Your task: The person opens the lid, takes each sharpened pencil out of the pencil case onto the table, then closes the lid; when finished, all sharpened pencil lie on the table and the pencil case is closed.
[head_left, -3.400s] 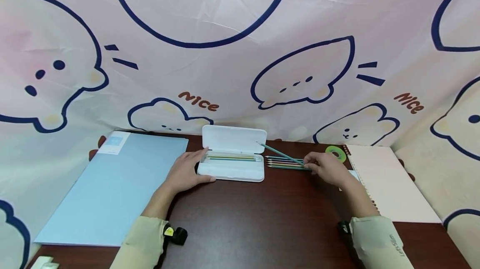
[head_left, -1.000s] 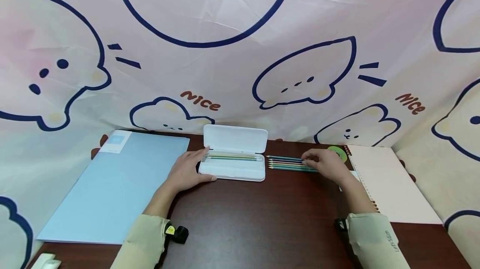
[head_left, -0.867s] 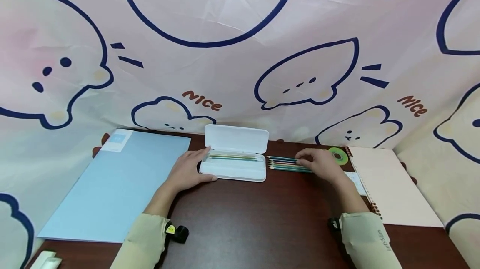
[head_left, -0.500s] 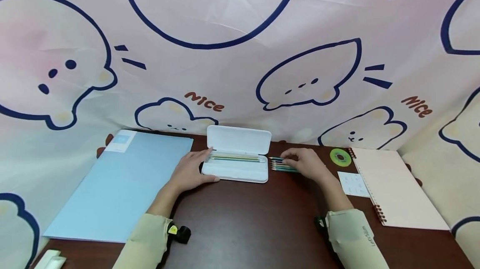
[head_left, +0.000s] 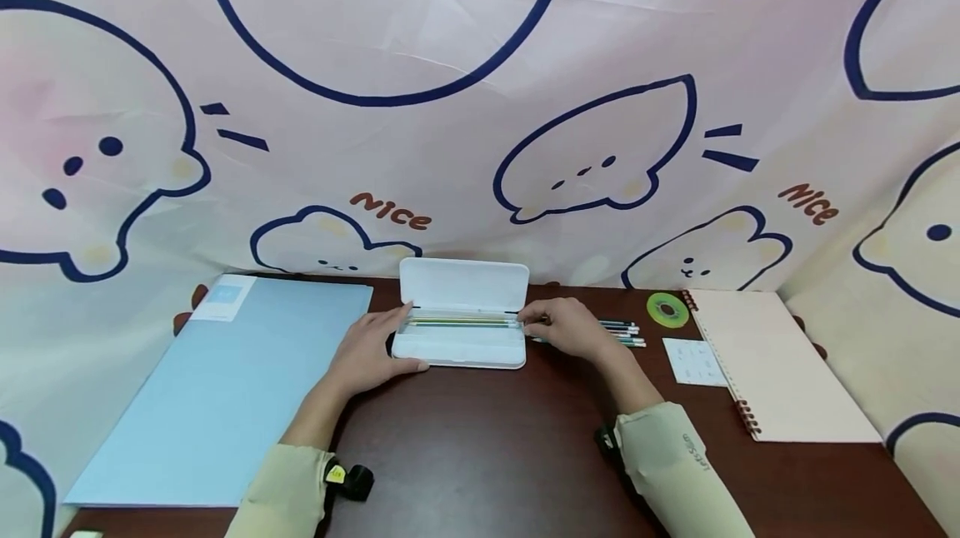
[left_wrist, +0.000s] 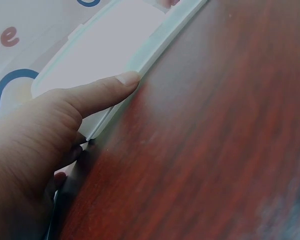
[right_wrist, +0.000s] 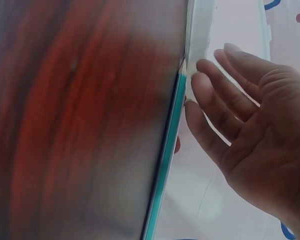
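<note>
A white pencil case (head_left: pixel 459 355) stands with its lid up, with a few pencils (head_left: pixel 465 322) lying along its back side. My left hand (head_left: pixel 367 355) holds the left end of the case, thumb along the front edge and fingers toward the back; in the left wrist view the thumb (left_wrist: pixel 105 92) lies on the rim. At the right end of the case is my right hand (head_left: pixel 566 328), its fingertips at the edge. No pencil shows between its loosely bent fingers in the right wrist view. Under it, several colored pencils (head_left: pixel 626 344) lie on the table, partly hidden; a teal pencil (right_wrist: pixel 165 155) points at the case.
A large light-blue folder (head_left: pixel 225 388) lies on the left. At the right are a spiral notebook (head_left: pixel 787 371), a small white card (head_left: pixel 693 361) and a round green item (head_left: pixel 667 310). A printed cloth (head_left: pixel 450 146) hangs behind the brown table (head_left: pixel 480 455).
My right hand earlier held a teal pencil, which now lies with the others. The hand has since moved left across the pencils to the case. My left hand stays on the case.
</note>
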Motion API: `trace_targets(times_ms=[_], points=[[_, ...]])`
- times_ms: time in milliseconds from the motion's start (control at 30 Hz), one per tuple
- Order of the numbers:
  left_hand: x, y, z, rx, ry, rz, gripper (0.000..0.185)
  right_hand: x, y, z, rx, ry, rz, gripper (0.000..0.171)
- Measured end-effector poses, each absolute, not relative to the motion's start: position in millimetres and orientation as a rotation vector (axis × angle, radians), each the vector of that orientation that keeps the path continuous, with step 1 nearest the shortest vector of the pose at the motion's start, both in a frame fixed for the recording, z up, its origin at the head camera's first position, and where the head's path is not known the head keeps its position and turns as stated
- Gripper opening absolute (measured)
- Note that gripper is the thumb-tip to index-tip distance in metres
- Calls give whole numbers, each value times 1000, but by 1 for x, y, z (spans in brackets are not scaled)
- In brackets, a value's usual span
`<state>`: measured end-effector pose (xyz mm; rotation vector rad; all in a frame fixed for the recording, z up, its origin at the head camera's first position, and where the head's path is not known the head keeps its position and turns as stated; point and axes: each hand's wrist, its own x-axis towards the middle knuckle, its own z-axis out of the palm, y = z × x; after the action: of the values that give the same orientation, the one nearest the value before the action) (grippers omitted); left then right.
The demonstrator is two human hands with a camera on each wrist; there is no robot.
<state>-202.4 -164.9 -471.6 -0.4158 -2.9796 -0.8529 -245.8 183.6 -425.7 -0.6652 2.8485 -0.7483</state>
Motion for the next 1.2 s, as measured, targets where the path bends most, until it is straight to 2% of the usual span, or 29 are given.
trace_targets(times_ms=[367, 1200], points=[[-203, -166, -471, -410, -2975, -846, 106, -245, 167, -422, -738, 2862, -691, 22], [-204, -166, -471, -426, -2989, -842, 106, -249, 142, -425, -719, 2923, -320, 19]])
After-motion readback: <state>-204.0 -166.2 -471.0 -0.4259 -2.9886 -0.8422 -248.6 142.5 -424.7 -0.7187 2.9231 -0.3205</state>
